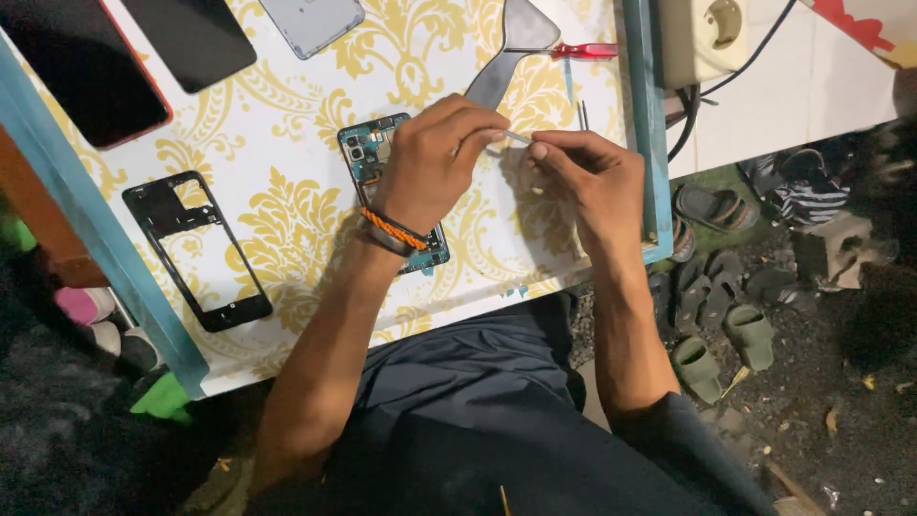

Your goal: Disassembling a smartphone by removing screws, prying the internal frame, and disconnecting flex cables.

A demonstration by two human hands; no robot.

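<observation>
Below, 2 bare hands meet over an opened phone (pixel 368 151) lying face down on a table (pixel 287 86) covered in a white and yellow floral pattern. Both hands pinch 1 small pale strip (pixel 517 139) between their fingertips, just right of the phone. Left hand (pixel 435 162) hovers across the phone's middle, with an orange band on its wrist. Right hand (pixel 585 177) sits right of the phone. Left of the phone lies a black phone frame (pixel 196 250). Above it rest a metal pry tool (pixel 506 53) and a red screwdriver (pixel 585 51).
</observation>
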